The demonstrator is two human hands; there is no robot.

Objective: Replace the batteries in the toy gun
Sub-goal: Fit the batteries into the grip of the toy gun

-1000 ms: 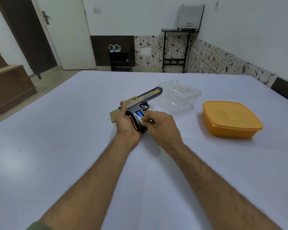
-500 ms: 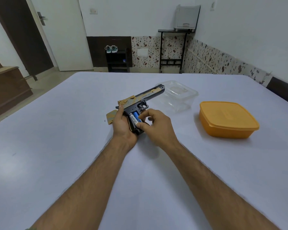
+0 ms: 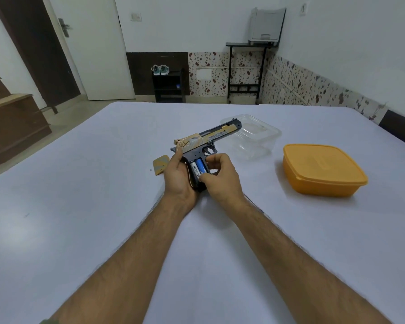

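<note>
The left hand (image 3: pixel 178 176) is gripping the toy gun (image 3: pixel 206 142) by its handle above the tabletop (image 3: pixel 103 206), barrel pointing away toward a clear container (image 3: pixel 255 136). The right hand (image 3: pixel 222 177) is curling its fingers (image 3: pixel 212 159) around the open grip, thumb pressing on the two batteries (image 3: pixel 198 169) sitting inside; the tan cover (image 3: pixel 160 164) is lying beside the left hand

Toward the white table's (image 3: pixel 103 206) right edge, a lidded orange plastic box (image 3: pixel 323 170); beyond it, a clear plastic container (image 3: pixel 260 139).
</note>
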